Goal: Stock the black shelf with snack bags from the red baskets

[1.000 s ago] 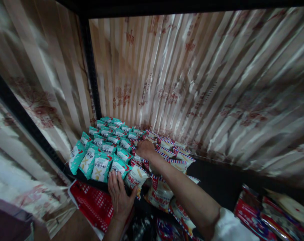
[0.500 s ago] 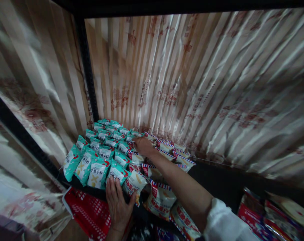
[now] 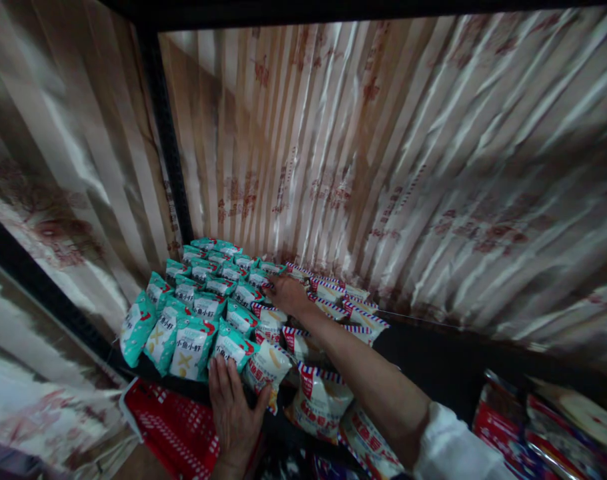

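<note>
Rows of teal snack packets (image 3: 193, 313) fill the left part of a dark shelf (image 3: 433, 360). White packets with red and blue striped edges (image 3: 318, 400) lie to their right. My left hand (image 3: 233, 410) rests flat at the shelf's front edge, fingers apart, touching the front teal packet and a white packet (image 3: 266, 367). My right hand (image 3: 288, 292) reaches deep to the back row, fingers curled down onto the striped packets; I cannot make out whether they grip one.
A red plastic basket (image 3: 178, 430) sits below the shelf's front edge. A black upright post (image 3: 166, 143) stands at the left rear. Striped curtain fabric (image 3: 383, 147) hangs behind. More red packets (image 3: 533, 427) lie at the lower right.
The view has drifted so the packets sit slightly lower left. My right hand stays at the back row; my left hand keeps pressing the front packets.
</note>
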Motion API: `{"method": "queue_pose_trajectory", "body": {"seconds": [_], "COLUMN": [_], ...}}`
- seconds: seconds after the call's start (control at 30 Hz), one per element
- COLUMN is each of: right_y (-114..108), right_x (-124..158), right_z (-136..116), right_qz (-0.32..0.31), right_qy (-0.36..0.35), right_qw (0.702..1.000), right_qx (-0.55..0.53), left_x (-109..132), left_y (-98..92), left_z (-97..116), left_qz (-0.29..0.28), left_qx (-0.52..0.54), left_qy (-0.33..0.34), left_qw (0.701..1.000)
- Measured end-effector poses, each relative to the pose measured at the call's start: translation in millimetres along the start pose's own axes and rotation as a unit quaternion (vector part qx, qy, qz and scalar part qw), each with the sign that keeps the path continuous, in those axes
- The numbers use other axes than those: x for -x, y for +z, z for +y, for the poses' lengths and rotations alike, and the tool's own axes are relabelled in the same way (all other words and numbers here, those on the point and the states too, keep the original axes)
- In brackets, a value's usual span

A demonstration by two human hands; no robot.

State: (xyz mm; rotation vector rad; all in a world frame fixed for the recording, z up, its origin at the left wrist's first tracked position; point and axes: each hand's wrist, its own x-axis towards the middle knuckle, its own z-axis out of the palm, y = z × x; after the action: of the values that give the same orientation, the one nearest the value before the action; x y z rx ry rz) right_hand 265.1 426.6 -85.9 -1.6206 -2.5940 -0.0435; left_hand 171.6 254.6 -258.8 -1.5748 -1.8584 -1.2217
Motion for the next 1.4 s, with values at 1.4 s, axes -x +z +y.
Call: {"method": "queue_pose_trajectory", "body": {"seconds": [1.4], "right_y": [-25], "right_x": [105], "right_z": [84], "right_qz": [0.185], "right_qy": [0.066], "right_qw": [0.945], "right_qx": [-0.262], "left_x": [-3], "left_y": [-22.1], "left_z": [3], "left_qz": [-0.018], "left_qx": [0.069], "left_qy": [0.006], "left_qw": [0.997]}}
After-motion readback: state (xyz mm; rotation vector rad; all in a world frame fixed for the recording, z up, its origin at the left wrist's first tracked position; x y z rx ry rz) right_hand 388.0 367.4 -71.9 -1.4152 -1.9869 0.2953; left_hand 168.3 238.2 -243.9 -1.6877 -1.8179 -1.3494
